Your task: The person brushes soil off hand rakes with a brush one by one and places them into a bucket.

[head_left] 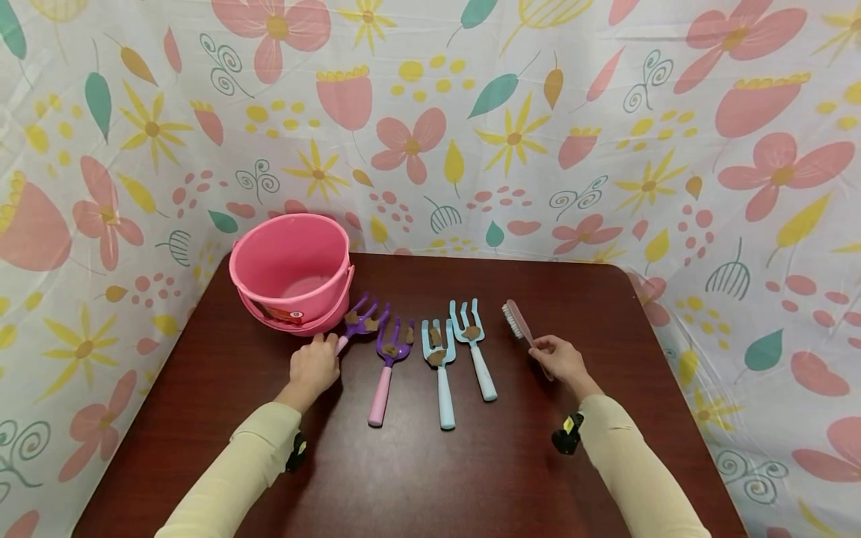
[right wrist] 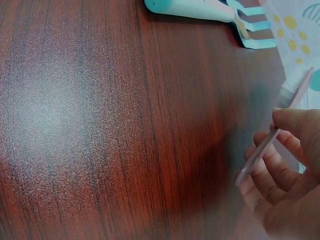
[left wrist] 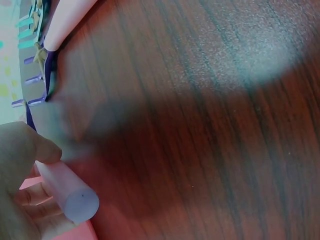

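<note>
My left hand [head_left: 315, 368] grips the pink handle [left wrist: 67, 192] of a purple garden hand fork [head_left: 359, 326], whose tines carry brown patches. In my right hand [head_left: 561, 361] is a pinkish-brown brush [head_left: 518, 317] with white bristles, pinched at its handle between thumb and fingers. A second purple fork [head_left: 393, 350] with a pink handle lies just right of the left hand. Two light blue forks, a nearer one [head_left: 445, 396] and a farther one [head_left: 483, 372], lie between the hands. They too bear brown patches on their tines.
A pink bucket [head_left: 289, 258] stands at the back left of the dark wooden table [head_left: 538, 478], close behind the left hand. Floral cloth [head_left: 430, 90] hangs along the table's back and sides.
</note>
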`<state>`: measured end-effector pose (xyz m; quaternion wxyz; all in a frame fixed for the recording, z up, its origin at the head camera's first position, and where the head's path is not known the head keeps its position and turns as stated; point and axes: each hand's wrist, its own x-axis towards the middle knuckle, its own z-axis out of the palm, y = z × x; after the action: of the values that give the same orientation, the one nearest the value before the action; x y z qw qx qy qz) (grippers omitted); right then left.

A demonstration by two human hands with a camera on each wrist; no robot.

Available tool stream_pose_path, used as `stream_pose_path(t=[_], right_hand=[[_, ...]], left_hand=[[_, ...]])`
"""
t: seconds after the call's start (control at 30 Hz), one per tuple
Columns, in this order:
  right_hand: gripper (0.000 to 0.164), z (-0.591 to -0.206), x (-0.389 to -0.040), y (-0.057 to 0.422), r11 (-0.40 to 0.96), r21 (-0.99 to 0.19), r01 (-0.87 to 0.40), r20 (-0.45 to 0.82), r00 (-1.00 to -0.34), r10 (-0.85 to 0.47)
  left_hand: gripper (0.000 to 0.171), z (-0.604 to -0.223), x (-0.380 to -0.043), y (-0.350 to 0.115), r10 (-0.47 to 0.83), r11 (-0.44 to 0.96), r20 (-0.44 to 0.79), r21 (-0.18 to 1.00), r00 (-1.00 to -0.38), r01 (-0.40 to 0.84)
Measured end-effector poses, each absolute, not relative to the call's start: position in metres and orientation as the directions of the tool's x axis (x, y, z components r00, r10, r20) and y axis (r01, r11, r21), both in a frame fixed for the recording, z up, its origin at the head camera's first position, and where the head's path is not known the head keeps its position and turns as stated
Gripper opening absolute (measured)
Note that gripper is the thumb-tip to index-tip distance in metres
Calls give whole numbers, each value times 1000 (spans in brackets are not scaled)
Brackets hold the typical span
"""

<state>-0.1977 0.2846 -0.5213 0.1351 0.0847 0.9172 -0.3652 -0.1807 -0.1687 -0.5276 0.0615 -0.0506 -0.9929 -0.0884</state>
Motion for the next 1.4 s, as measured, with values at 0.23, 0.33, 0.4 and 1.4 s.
stream_pose_path(t=[0.23, 0.33, 0.4, 1.4], right_hand=[[35, -519, -198, 283, 713, -662, 231, -273, -960, 57], [36, -519, -198, 281, 718, -662, 214, -254, -966, 53], [35, -519, -199, 280, 724, -662, 196, -237, -970, 45], [26, -499, -202, 239, 790, -612, -36, -43, -996, -78]], left_hand=[[18, -527, -182, -166, 117, 980, 180, 140, -977, 144], [17, -526, -182, -165, 138, 977, 216, 130, -967, 169], [17, -525, -183, -164, 155, 975, 235, 120, -960, 187], [26, -501, -179, -135, 298, 948, 171, 63, -939, 312]])
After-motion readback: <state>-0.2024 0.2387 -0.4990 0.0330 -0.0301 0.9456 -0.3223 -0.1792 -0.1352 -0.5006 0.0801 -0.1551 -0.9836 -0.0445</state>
